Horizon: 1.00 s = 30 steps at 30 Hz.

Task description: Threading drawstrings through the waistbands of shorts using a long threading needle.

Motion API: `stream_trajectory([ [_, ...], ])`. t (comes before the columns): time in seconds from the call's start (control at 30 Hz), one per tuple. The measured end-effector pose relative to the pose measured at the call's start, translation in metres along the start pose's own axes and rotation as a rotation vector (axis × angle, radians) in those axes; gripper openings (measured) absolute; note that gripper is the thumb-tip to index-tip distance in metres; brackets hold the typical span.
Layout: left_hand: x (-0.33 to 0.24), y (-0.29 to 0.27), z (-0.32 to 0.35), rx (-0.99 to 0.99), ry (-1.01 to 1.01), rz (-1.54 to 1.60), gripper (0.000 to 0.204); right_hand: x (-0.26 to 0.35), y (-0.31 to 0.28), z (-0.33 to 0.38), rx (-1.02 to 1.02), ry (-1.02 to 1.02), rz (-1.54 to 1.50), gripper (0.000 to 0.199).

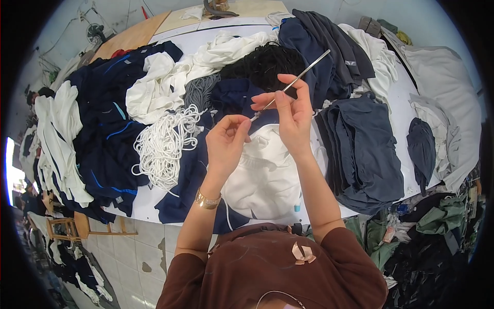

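My right hand (295, 117) grips a thin metal rod (312, 65), which slants up to the right. At the rod's lower tip, the fingers of my left hand (226, 140) pinch a small white end, seemingly of a cord; whether it is fixed to the rod is too small to tell. Below both hands lies a bunched white garment (265, 188) at the table's near edge. A white cord strand (228, 213) hangs beside it, over a navy garment (188, 190). Left of my left hand sits a tangled pile of white cord (167, 149).
Grey cord (199, 93) and black cord (265, 61) lie farther back. Navy garments (100, 108) and white garments (154, 87) cover the table's left. On the right stands a folded dark grey stack (365, 152). Fabric heaps (432, 247) fill the floor at right; a wooden stool (82, 225) stands lower left.
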<state>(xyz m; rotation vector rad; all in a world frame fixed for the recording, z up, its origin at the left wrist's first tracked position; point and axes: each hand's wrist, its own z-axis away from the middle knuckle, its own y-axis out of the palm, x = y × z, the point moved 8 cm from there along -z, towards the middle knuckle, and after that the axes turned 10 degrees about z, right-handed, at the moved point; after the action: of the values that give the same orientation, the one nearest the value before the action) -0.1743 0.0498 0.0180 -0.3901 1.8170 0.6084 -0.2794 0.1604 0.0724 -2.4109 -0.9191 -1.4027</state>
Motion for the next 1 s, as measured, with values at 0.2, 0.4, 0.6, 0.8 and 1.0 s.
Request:
stream_trajectory([
  [0.2,0.013,-0.006,0.001,0.021,-0.044,0.203,0.012,0.004,0.006,0.021,0.012,-0.325,0.567,0.022],
  [0.4,0.013,-0.018,0.003,-0.066,0.038,-0.104,0.014,-0.015,-0.007,0.019,-0.067,-0.089,0.003,0.014],
  [0.6,-0.005,-0.01,0.008,-0.131,0.226,-0.324,0.01,-0.011,0.006,0.034,-0.056,-0.186,0.094,0.014],
  [0.8,-0.007,-0.034,0.014,-0.154,0.138,-0.277,0.007,-0.048,-0.042,0.021,-0.228,-0.142,0.562,0.014],
  [1.0,-0.017,-0.053,0.015,-0.151,0.161,0.042,0.012,-0.176,-0.053,0.018,0.621,0.351,0.961,0.038],
])
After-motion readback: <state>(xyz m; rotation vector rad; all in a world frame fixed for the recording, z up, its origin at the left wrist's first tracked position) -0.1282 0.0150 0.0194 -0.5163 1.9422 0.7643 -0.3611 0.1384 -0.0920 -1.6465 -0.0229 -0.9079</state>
